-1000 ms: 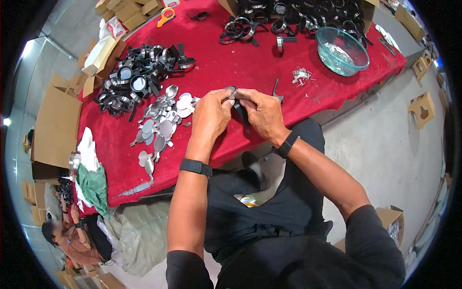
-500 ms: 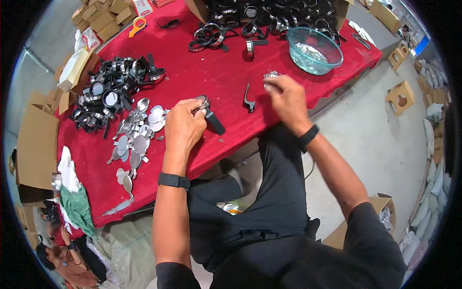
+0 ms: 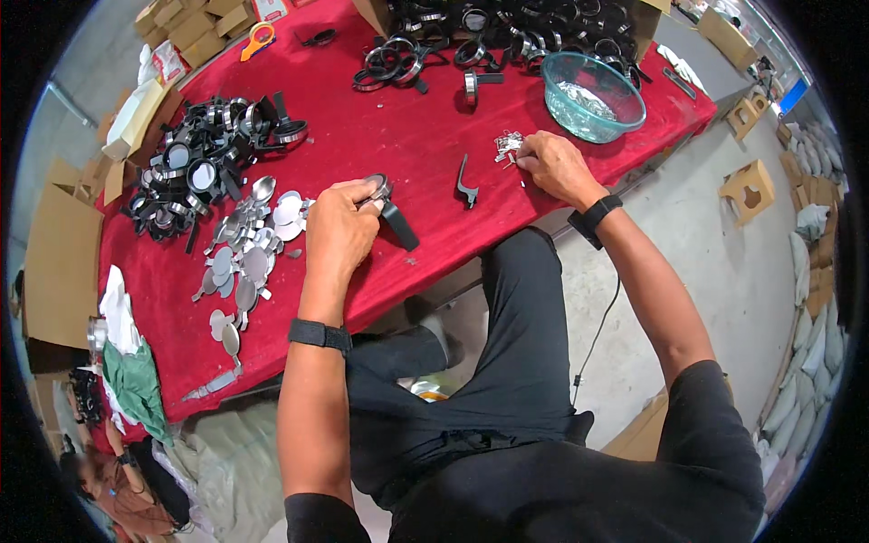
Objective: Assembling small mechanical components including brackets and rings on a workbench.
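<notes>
My left hand (image 3: 342, 222) is closed around a metal ring with a black handle (image 3: 398, 226), held low over the red cloth; the fingers hide part of the ring. My right hand (image 3: 557, 166) has its fingertips pinched together at the edge of a small heap of shiny metal pieces (image 3: 507, 146). Whatever lies between those fingertips is too small to make out. Between the two hands a curved black lever (image 3: 465, 183) lies by itself. Left of my left hand are spread thin metal discs with tabs (image 3: 256, 264).
Beyond the discs rises a pile of black-handled rings (image 3: 204, 176). A clear greenish bowl (image 3: 593, 127) of small metal parts stands at the far right. More rings fill a cardboard box (image 3: 644, 27) behind. Yellow-orange scissors (image 3: 258, 41) lie far left. Another person (image 3: 122, 493) is at lower left.
My right hand has come down and slightly right, to the near side of the metal heap, uncovering it. The left hand keeps its hold on the ring, almost in place.
</notes>
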### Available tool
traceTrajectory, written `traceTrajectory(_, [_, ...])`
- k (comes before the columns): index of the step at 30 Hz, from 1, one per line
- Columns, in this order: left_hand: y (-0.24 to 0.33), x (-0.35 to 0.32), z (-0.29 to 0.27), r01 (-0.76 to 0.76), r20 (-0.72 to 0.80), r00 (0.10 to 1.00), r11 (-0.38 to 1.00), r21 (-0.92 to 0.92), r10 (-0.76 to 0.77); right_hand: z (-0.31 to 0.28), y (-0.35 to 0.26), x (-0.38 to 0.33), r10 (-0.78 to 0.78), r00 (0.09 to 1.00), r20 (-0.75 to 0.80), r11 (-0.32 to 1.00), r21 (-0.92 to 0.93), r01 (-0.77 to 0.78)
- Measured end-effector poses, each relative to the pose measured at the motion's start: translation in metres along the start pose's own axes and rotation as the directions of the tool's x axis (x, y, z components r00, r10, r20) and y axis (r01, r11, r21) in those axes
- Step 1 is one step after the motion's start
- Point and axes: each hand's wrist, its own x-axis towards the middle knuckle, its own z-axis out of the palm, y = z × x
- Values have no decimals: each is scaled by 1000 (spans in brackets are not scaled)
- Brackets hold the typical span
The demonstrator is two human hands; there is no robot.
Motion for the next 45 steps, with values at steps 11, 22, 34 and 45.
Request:
traceTrajectory(11, [2, 0, 7, 3, -39, 999, 999, 51, -1, 6, -70, -1, 183, 983, 37, 799, 576, -170])
traceTrajectory(22, [-1, -2, 2, -47, 14, 999, 998, 48, 47, 69, -179, 7, 93, 987, -130, 606, 794, 47])
traceTrajectory(34, [16, -2, 2, 2, 35, 999, 985, 174, -8, 92, -157, 17, 42, 998, -43, 505, 863, 16])
traceTrajectory(45, [20, -2, 2, -7, 49, 999, 978, 210, -3, 93, -158, 22, 46, 998, 44, 483, 874, -60])
